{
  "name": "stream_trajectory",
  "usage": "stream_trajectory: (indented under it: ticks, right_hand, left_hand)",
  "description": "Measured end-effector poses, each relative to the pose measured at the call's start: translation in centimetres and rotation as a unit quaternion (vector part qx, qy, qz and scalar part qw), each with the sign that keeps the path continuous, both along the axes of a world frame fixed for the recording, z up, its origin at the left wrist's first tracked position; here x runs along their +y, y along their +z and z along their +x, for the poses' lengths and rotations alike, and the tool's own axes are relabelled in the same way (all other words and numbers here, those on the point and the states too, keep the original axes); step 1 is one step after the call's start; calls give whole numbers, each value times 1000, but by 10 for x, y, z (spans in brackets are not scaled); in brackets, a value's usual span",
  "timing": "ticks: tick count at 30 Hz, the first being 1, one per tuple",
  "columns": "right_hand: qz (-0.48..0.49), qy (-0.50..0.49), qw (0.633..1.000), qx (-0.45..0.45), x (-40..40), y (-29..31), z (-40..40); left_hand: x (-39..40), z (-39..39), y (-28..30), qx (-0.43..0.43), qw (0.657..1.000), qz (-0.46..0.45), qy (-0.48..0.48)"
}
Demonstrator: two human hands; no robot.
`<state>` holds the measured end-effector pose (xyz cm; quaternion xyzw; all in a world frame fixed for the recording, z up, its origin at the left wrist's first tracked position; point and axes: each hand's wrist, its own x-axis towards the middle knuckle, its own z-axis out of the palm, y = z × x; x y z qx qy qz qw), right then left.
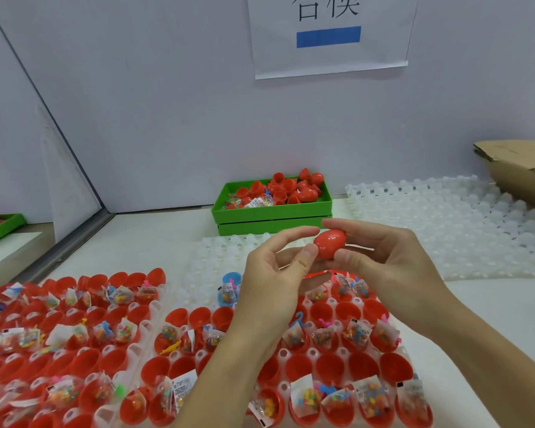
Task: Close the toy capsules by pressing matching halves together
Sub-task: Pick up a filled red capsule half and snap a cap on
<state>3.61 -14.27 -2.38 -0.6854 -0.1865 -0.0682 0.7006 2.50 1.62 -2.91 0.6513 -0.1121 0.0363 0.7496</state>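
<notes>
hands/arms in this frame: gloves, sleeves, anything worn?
Both bare. The left hand and right hand show no gloves, and no rings are visible. Both forearms are uncovered down to the frame's bottom edge: no sleeves, watch or wristband in view. Nails look short and unpainted.

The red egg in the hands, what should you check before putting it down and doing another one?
1. Red plastic egg capsule looks shut, no gap showing: ok.
2. Snapped fully tight: cannot tell.
3. Right hand holds it firmly: ok.
4. Left hand touches its end with thumb and finger: ok.
5. Open red halves with toy packets wait in the white tray: ok.
6. Green plastic bin holds spare red halves: ok.
</notes>
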Motion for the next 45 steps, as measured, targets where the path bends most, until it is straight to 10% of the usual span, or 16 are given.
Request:
stream_trajectory:
  ticks: [9,29,41,45]
  right_hand:
    - [-22,3,999,-28,-6,5,-1]
    - [-61,-84,994,-44,7,3,-8]
    - [191,224,938,185,-1,4,-5]
    - [189,171,951,177,3,2,-4]
  left_hand:
    - [5,-1,2,-163,955,226,102]
    - [1,-6,-3,-207,913,325,137]
    - [-1,-7,9,-133,982,124,42]
    - [1,-6,5,-113,988,104,7]
